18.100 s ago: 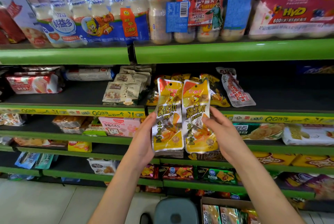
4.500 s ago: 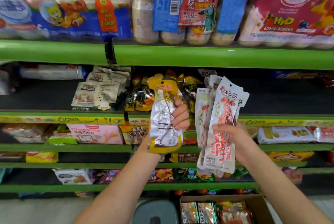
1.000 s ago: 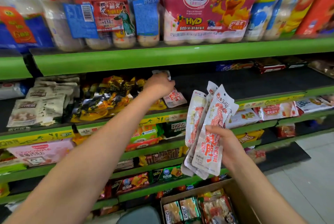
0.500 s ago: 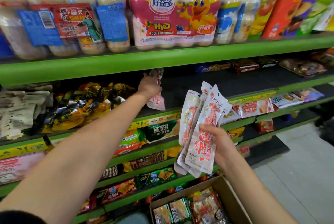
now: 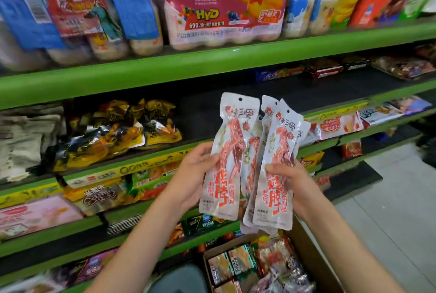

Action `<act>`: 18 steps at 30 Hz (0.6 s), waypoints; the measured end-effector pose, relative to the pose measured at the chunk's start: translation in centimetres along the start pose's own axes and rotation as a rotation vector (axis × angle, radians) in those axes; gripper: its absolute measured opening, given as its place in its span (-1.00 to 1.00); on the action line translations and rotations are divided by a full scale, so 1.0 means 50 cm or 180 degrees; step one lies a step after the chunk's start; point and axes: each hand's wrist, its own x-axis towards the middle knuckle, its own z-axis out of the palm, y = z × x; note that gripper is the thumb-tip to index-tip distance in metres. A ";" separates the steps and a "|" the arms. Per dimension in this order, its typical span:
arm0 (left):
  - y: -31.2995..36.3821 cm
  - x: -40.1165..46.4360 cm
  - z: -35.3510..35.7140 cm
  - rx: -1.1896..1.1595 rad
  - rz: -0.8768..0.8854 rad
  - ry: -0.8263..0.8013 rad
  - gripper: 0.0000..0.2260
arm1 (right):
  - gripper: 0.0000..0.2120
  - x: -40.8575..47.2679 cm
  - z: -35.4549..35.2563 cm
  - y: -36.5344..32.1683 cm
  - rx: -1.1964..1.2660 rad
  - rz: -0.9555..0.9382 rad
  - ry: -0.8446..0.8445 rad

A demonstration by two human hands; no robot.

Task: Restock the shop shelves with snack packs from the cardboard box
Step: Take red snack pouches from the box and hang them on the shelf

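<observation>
Snack packs are held upright in front of the green metal shelves, above the open cardboard box on the pale tiled floor. The shelves run in tiers with black liners and yellow price strips along their front edges. The top tier carries shrink-wrapped bottles in glossy pink and blue film. The tier below holds a crumpled heap of shiny yellow and black foil pouches at left, with a bare stretch of black liner to their right. Lower tiers show flat boxes and bags.

The packs are long, narrow, flat pouches of white and clear plastic with a hang hole at the top, red meat showing through, and large red characters below. The left hand grips one pack by its left edge, fingers curled behind it and thumb on the front. The right hand clasps a fanned bunch of the same packs, thumb pressed across the front one. The box is brown and holds more wrapped snacks, packed close.
</observation>
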 end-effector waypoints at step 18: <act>-0.013 -0.045 -0.059 -0.0163 -0.0081 0.0247 -0.78 | -0.36 -0.011 0.053 0.029 -0.0130 0.0031 -0.0124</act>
